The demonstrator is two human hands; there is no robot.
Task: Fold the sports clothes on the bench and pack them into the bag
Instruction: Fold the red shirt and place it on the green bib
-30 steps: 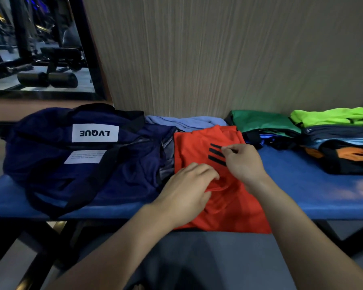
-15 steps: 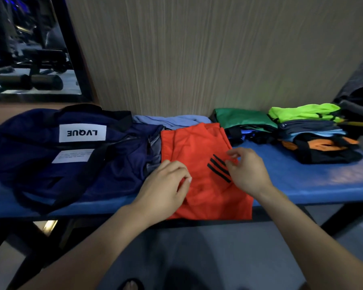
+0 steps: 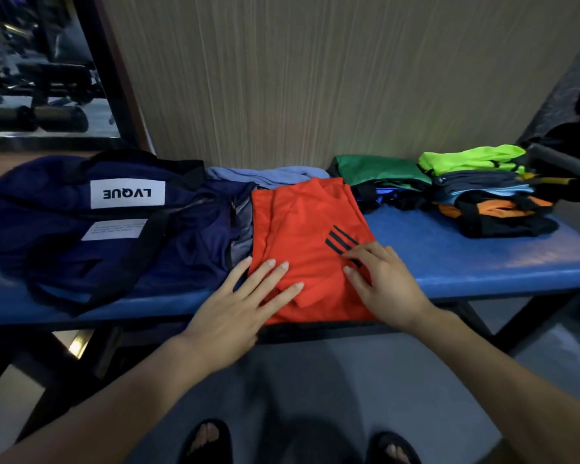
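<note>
My left hand [image 3: 235, 309] lies flat with fingers spread on the near left corner of the orange garment [image 3: 302, 242], pressing it onto the blue tabletop [image 3: 466, 259]. My right hand [image 3: 387, 284] rests on the garment's near right part, fingers loosely extended and slightly bent, fingertips touching the cloth just beside its three black stripes [image 3: 340, 239]; it pinches nothing that I can see. The garment lies folded in the middle of the tabletop, its near edge at the tabletop's front edge. Touching its left side is the navy bag [image 3: 81, 229], which carries a white label. Behind the garment lies a light blue cloth [image 3: 265, 172]. To the right sit a green folded piece [image 3: 379, 170] and, farther right, a stack of folded clothes [image 3: 489, 195] topped by a neon yellow-green one.
</note>
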